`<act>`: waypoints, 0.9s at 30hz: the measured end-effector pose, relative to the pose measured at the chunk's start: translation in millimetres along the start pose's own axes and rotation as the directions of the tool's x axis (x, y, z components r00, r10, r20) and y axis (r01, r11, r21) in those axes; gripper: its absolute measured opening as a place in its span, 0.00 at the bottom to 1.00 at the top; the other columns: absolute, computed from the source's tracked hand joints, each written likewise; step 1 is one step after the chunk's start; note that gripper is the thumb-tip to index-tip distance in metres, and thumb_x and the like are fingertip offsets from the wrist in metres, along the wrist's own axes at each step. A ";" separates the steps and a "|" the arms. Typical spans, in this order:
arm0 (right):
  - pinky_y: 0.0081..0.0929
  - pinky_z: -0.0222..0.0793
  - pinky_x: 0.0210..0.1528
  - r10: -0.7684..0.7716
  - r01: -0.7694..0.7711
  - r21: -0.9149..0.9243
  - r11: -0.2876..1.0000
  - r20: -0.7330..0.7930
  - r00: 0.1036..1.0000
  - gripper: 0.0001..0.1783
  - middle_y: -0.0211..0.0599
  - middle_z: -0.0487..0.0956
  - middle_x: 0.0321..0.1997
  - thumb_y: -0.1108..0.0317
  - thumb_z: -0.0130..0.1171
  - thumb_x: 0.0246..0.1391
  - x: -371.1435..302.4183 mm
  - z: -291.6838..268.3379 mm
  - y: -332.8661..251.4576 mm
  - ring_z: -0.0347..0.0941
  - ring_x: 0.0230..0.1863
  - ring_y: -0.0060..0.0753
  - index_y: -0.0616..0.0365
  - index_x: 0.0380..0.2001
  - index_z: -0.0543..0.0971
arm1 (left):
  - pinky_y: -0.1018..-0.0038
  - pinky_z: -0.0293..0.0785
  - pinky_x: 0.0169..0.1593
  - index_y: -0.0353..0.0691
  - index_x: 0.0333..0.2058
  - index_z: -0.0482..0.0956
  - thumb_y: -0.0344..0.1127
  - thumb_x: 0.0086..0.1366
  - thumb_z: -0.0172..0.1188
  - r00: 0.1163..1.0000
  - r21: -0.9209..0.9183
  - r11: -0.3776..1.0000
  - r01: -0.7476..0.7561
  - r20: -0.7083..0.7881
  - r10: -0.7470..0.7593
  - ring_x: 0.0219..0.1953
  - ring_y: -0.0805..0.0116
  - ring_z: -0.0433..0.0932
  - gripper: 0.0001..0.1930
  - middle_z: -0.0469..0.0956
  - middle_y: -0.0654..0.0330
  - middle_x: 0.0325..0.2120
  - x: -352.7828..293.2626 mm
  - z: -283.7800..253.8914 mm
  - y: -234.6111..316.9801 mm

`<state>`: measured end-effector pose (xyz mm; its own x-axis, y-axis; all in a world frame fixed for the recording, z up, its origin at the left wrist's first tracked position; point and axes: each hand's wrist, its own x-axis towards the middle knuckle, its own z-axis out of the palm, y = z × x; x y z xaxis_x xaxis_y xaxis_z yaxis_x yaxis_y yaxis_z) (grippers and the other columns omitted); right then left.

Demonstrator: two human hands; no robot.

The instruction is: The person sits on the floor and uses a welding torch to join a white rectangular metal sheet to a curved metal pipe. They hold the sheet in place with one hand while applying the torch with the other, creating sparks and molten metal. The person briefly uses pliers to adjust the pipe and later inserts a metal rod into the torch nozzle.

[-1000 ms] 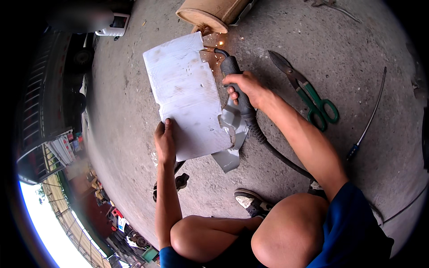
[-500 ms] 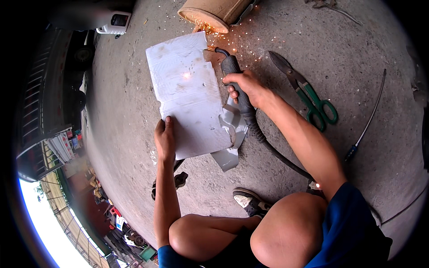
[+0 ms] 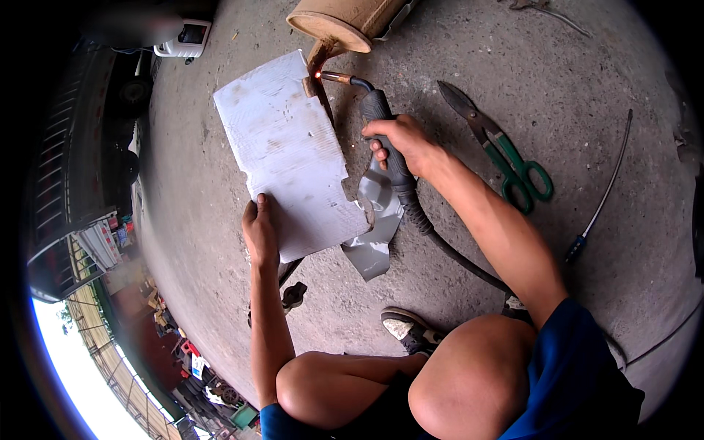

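Observation:
My left hand [image 3: 260,229] is closed on the lower left edge of a white cardboard sheet [image 3: 286,158], thumb on top. The sheet is held up over the floor and has torn notches on its right side. In my right hand [image 3: 402,143] is a black welding torch [image 3: 378,107], its copper nozzle [image 3: 336,76] pointing left, past the sheet's upper right edge. A small red glow shows at the nozzle's tip, beside a rusty pipe [image 3: 320,57]. That pipe joins a tan metal canister [image 3: 330,31]; the sheet hides part of it.
Green-handled tin snips [image 3: 499,143] and a long screwdriver [image 3: 601,194] lie on the concrete to the right. Bent grey sheet scraps [image 3: 370,253] and a dark clamp [image 3: 294,295] are near my shoe [image 3: 411,330]. The torch cable [image 3: 469,264] runs toward my right knee.
The bright sparks around the pipe have stopped, leaving a red glow at the nozzle. My left hand has shifted the cardboard left, uncovering the pipe and nozzle. The torch has barely moved.

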<state>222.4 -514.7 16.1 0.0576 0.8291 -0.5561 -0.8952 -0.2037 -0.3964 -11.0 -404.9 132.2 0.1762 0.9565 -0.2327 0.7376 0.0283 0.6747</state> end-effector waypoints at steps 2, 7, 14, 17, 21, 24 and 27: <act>0.22 0.62 0.18 -0.007 0.007 -0.002 1.000 -0.005 1.000 0.07 0.24 0.68 0.17 0.66 0.59 0.47 -1.3 -0.1 -0.7 0.62 0.15 0.17 0.54 0.23 0.71 | 0.80 0.58 0.27 0.30 0.40 0.75 0.45 0.69 0.47 1.000 0.003 1.000 -0.005 -0.003 0.005 0.22 0.81 0.59 0.20 0.68 0.69 0.21 -0.9 1.6 2.0; 0.21 0.60 0.17 -0.011 0.011 -0.011 1.000 -0.010 1.000 0.07 0.24 0.68 0.17 0.66 0.59 0.47 -2.6 1.1 -2.1 0.62 0.15 0.17 0.54 0.22 0.71 | 0.78 0.59 0.28 0.31 0.35 0.74 0.45 0.69 0.47 0.998 0.023 0.998 -0.062 0.006 0.062 0.24 0.79 0.59 0.19 0.67 0.69 0.21 3.6 5.0 -8.4; 0.21 0.60 0.17 -0.010 0.009 -0.026 1.000 -0.013 1.000 0.07 0.24 0.68 0.16 0.67 0.58 0.47 -1.7 2.1 -2.1 0.63 0.15 0.17 0.54 0.22 0.71 | 0.76 0.61 0.31 0.32 0.29 0.71 0.46 0.69 0.47 0.992 0.095 0.991 -0.093 0.090 0.085 0.26 0.77 0.59 0.20 0.68 0.65 0.22 4.5 9.6 -10.7; 0.21 0.60 0.17 -0.014 0.013 -0.036 0.999 -0.017 1.000 0.07 0.24 0.68 0.17 0.67 0.58 0.47 -3.1 2.1 -2.7 0.63 0.15 0.17 0.54 0.22 0.70 | 0.76 0.60 0.29 0.33 0.28 0.70 0.46 0.69 0.47 0.991 0.097 0.989 -0.110 0.081 0.102 0.25 0.78 0.58 0.20 0.65 0.66 0.20 0.9 12.4 -6.2; 0.21 0.60 0.17 -0.005 0.005 -0.018 1.000 -0.015 1.000 0.07 0.24 0.68 0.17 0.67 0.58 0.47 -1.4 1.8 -1.9 0.63 0.15 0.17 0.54 0.22 0.70 | 0.76 0.59 0.29 0.33 0.27 0.69 0.46 0.69 0.47 0.993 0.116 0.988 -0.099 0.075 0.091 0.24 0.78 0.58 0.20 0.64 0.67 0.19 -1.1 13.2 -3.0; 0.21 0.60 0.17 -0.014 0.013 -0.025 1.000 -0.027 1.000 0.08 0.25 0.69 0.17 0.67 0.58 0.47 -0.1 3.0 0.0 0.63 0.14 0.17 0.54 0.22 0.70 | 0.76 0.59 0.29 0.33 0.28 0.70 0.46 0.69 0.47 0.993 0.126 0.988 -0.094 0.088 0.083 0.24 0.78 0.58 0.19 0.64 0.67 0.19 3.0 10.0 -10.0; 0.20 0.60 0.16 -0.009 0.009 -0.026 1.000 0.001 1.000 0.08 0.25 0.69 0.17 0.67 0.59 0.47 0.3 1.9 0.0 0.63 0.14 0.17 0.54 0.22 0.70 | 0.77 0.59 0.29 0.33 0.29 0.71 0.45 0.69 0.47 0.992 0.084 0.992 -0.096 0.085 0.089 0.24 0.78 0.58 0.19 0.65 0.68 0.20 0.2 12.5 -4.5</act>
<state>221.6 -513.5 17.3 0.0655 0.8312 -0.5521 -0.8829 -0.2095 -0.4201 -6.1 -408.4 120.3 0.2956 0.9272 -0.2302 0.7691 -0.0880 0.6330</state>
